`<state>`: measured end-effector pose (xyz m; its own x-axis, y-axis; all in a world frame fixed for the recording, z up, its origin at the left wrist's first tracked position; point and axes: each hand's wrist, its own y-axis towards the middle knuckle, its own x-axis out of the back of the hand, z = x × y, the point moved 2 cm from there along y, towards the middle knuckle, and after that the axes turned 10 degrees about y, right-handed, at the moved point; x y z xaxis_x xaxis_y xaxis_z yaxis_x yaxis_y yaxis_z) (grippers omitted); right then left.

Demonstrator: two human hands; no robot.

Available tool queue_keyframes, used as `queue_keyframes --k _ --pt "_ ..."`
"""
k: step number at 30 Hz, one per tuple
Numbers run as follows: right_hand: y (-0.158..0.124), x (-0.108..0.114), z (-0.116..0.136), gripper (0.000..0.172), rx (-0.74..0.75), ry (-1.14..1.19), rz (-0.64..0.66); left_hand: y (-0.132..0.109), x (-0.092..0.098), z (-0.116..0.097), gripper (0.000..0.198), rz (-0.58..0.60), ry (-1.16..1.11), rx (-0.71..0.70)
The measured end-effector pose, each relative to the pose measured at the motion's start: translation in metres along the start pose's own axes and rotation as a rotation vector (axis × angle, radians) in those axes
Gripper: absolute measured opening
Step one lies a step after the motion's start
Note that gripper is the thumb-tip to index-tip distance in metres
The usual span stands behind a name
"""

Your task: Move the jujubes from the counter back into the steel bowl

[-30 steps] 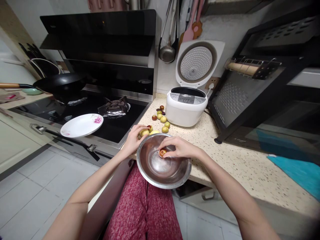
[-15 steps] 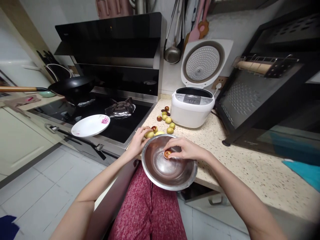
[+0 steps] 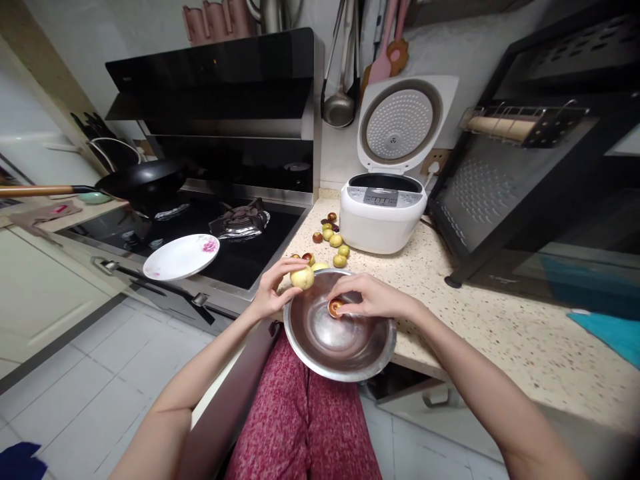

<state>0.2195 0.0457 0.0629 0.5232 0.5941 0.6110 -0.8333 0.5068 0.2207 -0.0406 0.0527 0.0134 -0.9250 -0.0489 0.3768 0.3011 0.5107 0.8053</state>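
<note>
Fruit (image 3: 302, 277) pinched in my half-curled left hand (image 3: 274, 288), presumably so held for its roundness; my right hand (image 3: 369, 295), curled, pinches red fruit (image 3: 334, 309) inside the bowl (image 3: 341, 375).

- Wall: off-wht, plain wall (image 3: 155, 27) behind cooking area; tan vert. strip (image 3: 37, 50) far L.
- Flr: pale grey sq. tiles (image 3: 135, 360) w/ darker grout lines; dk grey plinth strip (image 3: 50, 351) under L units.
- Ctr: beige speckled stone-look worktop (image 3: 425, 280), R of hob.
- Cabs: cream panel doors (image 3: 50, 287) at L; pale drawer front w/ metal pull (image 3: 436, 399) below worktop.
- Hob: blk glass, steel-edged hob (image 3: 230, 267).
- Hood: glossy blk angled range hood (image 3: 210, 73), sm. orange light on it.
- R side: blk-framed unit w/ perforated grey panel (image 3: 480, 193).
- Socket: brownish wall socket (image 3: 437, 157), wht plug in.
- Light: bright, approx. even indoor.
</note>
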Motion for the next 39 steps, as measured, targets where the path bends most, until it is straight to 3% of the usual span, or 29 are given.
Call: queue_keyframes --k 18,26,39 --pt "0.002 0.0 0.0 0.025 0.009 -0.027 -0.008 0.02 -0.003 -0.019 0.038 0.414 -0.116 -0.005" --pt "0.002 0.001 0.0 0.024 -0.013 -0.054 0.009 0.039 0.004 -0.029 0.039 0.728 -0.002 -0.059" --pt "0.002 0.001 0.002 0.023 -0.013 -0.027 0.021 0.037 0.001 -0.027 0.031 0.716 -0.058 -0.085"
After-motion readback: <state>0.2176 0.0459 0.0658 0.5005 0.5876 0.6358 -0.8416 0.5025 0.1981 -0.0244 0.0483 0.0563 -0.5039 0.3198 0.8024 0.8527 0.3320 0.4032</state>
